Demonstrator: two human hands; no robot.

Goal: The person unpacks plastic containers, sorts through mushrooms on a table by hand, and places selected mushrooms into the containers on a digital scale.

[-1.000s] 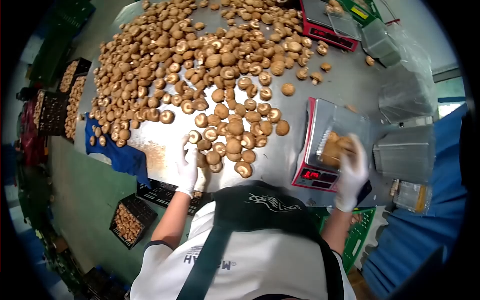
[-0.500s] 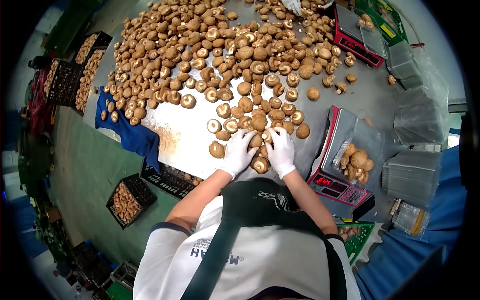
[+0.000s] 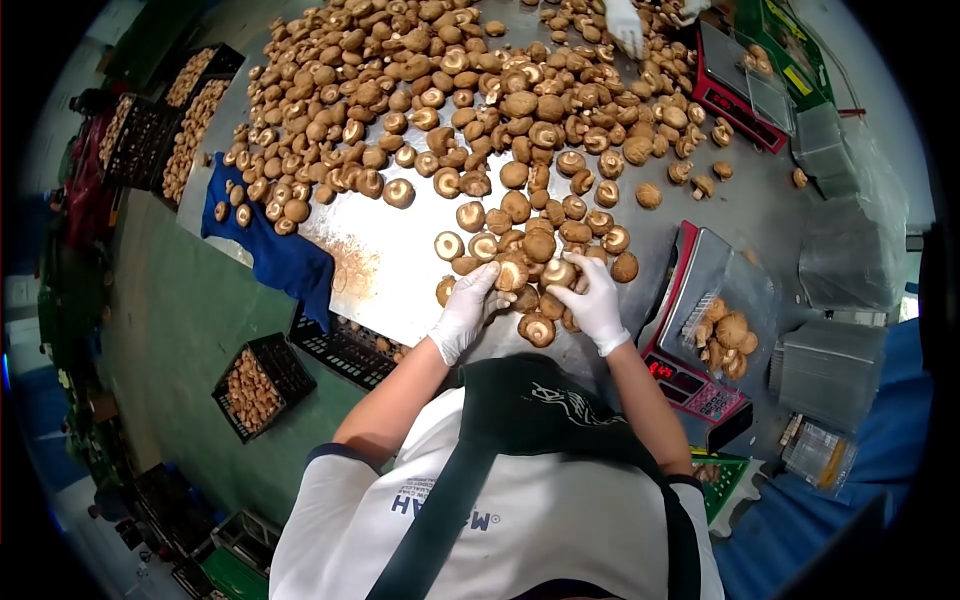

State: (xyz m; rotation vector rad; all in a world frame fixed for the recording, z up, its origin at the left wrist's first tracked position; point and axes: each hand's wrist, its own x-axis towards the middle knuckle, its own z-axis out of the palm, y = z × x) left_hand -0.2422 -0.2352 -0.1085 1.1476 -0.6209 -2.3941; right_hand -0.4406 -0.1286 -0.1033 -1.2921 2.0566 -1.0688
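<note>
White gloves cover both hands at the near side of the metal table (image 3: 385,245). My left hand (image 3: 468,308) is closed on a brown mushroom (image 3: 511,272), gripped between thumb and fingers. In my right hand (image 3: 596,304) is a second mushroom (image 3: 558,274), its pale stem side partly showing. Below and between the hands lie several loose mushrooms, one with its gills up (image 3: 537,329). Right of my right hand stands a red-framed scale (image 3: 672,378) with a lit display. A clear plastic tray (image 3: 692,318) of mushrooms rests on it.
A large mushroom heap (image 3: 400,70) spreads over the far table. At the top, another person's gloved hand (image 3: 624,28) reaches in near a second scale (image 3: 742,110). Stacked clear trays (image 3: 830,370) stand right, a blue cloth (image 3: 265,245) hangs left, and a mushroom crate (image 3: 262,385) sits on the floor.
My hands have moved slightly apart, each now gripping a mushroom. The view has shifted, so the table things appear further right. The other person's gloved hand reaches further into view.
</note>
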